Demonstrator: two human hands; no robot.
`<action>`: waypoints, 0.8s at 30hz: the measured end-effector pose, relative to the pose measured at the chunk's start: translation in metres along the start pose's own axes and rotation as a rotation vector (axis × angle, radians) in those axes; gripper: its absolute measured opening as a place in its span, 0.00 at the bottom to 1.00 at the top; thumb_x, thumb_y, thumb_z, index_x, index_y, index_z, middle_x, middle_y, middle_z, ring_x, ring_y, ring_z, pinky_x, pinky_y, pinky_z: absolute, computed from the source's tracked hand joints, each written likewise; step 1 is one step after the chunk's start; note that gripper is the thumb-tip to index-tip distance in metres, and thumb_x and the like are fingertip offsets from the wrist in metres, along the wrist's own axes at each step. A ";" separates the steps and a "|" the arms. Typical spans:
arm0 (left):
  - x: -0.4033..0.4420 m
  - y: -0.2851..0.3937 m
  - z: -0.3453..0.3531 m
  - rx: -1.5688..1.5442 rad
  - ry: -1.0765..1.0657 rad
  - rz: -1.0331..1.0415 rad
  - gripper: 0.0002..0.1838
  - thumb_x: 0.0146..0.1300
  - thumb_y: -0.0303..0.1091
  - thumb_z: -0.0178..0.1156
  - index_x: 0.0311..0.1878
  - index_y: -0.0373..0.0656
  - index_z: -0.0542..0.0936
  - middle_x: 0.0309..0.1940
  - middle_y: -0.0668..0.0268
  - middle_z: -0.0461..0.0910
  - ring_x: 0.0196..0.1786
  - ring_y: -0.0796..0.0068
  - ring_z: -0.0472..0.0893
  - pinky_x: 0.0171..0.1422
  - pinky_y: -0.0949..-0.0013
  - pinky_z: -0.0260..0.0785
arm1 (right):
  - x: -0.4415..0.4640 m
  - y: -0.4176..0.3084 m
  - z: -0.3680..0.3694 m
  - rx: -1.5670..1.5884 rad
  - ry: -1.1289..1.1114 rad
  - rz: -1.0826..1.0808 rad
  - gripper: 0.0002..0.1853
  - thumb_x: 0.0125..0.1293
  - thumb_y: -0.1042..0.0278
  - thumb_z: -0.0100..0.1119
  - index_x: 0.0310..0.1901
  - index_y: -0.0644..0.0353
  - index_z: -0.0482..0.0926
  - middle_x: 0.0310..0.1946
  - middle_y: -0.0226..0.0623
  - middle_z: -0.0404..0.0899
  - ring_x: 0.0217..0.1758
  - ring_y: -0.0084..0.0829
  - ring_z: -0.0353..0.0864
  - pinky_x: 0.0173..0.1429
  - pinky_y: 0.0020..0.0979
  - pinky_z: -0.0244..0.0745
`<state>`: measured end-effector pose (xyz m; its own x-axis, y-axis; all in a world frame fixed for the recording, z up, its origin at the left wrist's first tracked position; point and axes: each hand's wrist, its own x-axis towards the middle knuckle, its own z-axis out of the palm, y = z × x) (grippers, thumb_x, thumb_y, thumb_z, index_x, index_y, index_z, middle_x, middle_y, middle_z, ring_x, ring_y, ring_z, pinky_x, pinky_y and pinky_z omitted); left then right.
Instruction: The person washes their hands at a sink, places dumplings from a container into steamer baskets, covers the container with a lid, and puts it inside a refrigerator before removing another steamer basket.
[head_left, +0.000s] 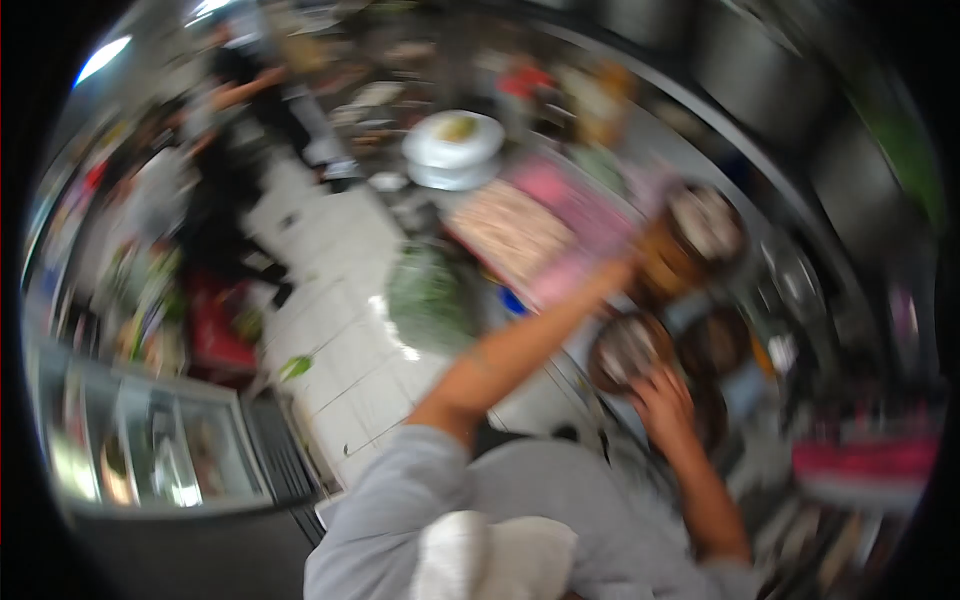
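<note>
My left hand (628,268), smeared by motion, reaches to the side of a stack of round brown baskets (668,262) that look like bamboo steamers. Pale contents (706,222) show in the top one. My right hand (662,398) lies with its fingers apart over the near edge of another round brown basket (603,362), which also has something whitish inside. Whether it grips the rim is too blurred to see. A darker round basket (718,338) stands just right of that one.
Left of the baskets are a tray of pale pieces (510,230), pink plastic (590,205) and a white lidded pot (453,150). A green bag (428,300) sits by the tiled floor (335,340). Two people stand at the far left, near a glass-fronted cabinet (150,430).
</note>
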<state>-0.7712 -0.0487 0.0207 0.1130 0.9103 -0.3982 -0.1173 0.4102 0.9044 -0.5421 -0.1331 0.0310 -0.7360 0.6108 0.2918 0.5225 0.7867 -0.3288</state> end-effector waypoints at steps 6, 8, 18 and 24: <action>-0.061 -0.005 0.012 0.108 0.232 0.163 0.28 0.63 0.50 0.54 0.58 0.37 0.73 0.53 0.62 0.76 0.57 0.73 0.72 0.58 0.72 0.63 | -0.010 0.007 0.005 -0.060 -0.023 0.181 0.15 0.50 0.69 0.65 0.41 0.56 0.78 0.40 0.37 0.73 0.54 0.39 0.70 0.62 0.43 0.62; -0.082 -0.027 -0.004 0.132 0.200 0.043 0.28 0.63 0.52 0.54 0.56 0.38 0.74 0.50 0.63 0.77 0.53 0.75 0.73 0.53 0.72 0.65 | -0.002 0.007 -0.008 0.001 0.024 0.125 0.15 0.51 0.68 0.64 0.42 0.56 0.78 0.41 0.37 0.73 0.53 0.40 0.70 0.62 0.46 0.62; -0.171 -0.086 -0.054 0.026 0.195 0.013 0.21 0.66 0.49 0.51 0.53 0.45 0.77 0.51 0.69 0.77 0.52 0.76 0.75 0.56 0.69 0.64 | 0.025 0.048 -0.032 -0.109 0.030 0.500 0.29 0.57 0.49 0.61 0.53 0.61 0.72 0.53 0.47 0.70 0.55 0.50 0.70 0.56 0.45 0.68; -0.196 -0.085 -0.065 0.282 0.320 0.229 0.18 0.64 0.43 0.56 0.52 0.41 0.77 0.48 0.64 0.78 0.51 0.73 0.76 0.54 0.71 0.67 | 0.043 0.028 -0.023 -0.118 -0.044 0.703 0.28 0.58 0.49 0.60 0.55 0.58 0.71 0.54 0.46 0.71 0.57 0.48 0.70 0.56 0.46 0.67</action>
<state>-0.8476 -0.2586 0.0122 -0.1992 0.9650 -0.1706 0.1739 0.2061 0.9630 -0.5495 -0.0828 0.0554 -0.2230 0.9748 0.0090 0.9212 0.2137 -0.3253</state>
